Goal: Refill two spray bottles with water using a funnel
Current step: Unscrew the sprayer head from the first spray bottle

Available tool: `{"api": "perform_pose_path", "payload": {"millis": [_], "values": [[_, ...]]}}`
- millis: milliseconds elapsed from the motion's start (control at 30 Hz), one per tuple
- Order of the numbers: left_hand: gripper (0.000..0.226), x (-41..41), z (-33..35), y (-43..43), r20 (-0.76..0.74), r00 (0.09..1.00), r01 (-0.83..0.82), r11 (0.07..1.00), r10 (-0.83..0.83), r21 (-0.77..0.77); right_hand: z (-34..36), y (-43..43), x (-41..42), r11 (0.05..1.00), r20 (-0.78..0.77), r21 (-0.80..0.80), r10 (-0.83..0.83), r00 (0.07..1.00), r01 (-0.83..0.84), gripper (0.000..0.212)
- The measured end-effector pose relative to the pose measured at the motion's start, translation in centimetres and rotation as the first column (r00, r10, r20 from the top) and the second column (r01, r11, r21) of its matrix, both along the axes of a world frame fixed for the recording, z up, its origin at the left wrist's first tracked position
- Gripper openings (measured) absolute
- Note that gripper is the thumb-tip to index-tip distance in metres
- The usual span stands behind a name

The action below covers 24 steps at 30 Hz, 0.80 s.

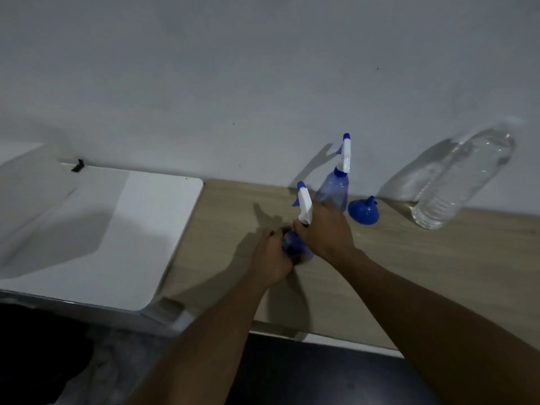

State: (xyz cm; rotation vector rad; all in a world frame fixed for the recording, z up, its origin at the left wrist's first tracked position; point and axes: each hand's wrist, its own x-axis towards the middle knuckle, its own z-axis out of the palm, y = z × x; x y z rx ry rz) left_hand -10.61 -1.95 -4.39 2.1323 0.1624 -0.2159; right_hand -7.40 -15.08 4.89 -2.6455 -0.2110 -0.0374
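Note:
A blue spray bottle (295,248) stands on the wooden counter (438,258) in front of me. My left hand (270,258) wraps around its body. My right hand (323,229) grips its neck just under the white trigger head (304,204). A second blue spray bottle (334,188) with a white and blue head stands behind, near the wall, untouched. To its right a blue funnel (363,211) lies mouth down on the counter. A large clear water bottle (464,176) stands at the far right, against the wall.
A white surface (122,235) with rounded corners adjoins the counter on the left, with a small black clip (78,166) at its back edge. A plain wall rises behind everything. The counter's front edge runs below my forearms.

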Motion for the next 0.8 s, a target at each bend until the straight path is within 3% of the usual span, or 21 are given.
{"api": "perform_pose_path", "payload": {"millis": [267, 500, 633, 733, 800], "values": [[0.093, -2.9, 0.2, -1.9, -0.017, 1.000, 0.009, 1.000, -0.008, 0.013, -1.5, -1.6, -3.6, 0.999, -0.013, -0.036, 0.022, 1.000, -0.022, 0.044], [0.048, -2.7, -0.3, -1.8, 0.005, 1.000, 0.005, 0.996, -0.006, 0.089, -1.6, -2.2, -3.2, 0.991, -0.070, 0.060, 0.121, 0.990, -0.117, 0.035], [0.063, -3.0, 0.0, -1.7, 0.051, 0.999, 0.003, 0.998, -0.007, 0.064, -1.5, -3.1, -2.7, 0.968, -0.107, 0.098, 0.241, 0.965, -0.232, 0.042], [0.044, -3.3, 0.5, -2.0, 0.059, 0.998, 0.025, 0.995, -0.031, 0.098, -2.0, -3.6, -2.8, 0.973, -0.029, 0.043, 0.228, 0.973, -0.226, 0.057], [0.042, -3.3, 0.5, -1.9, 0.063, 0.998, 0.017, 0.989, -0.027, 0.144, -2.6, -3.3, -2.9, 0.983, -0.016, 0.038, 0.180, 0.984, -0.179, 0.048]]}}
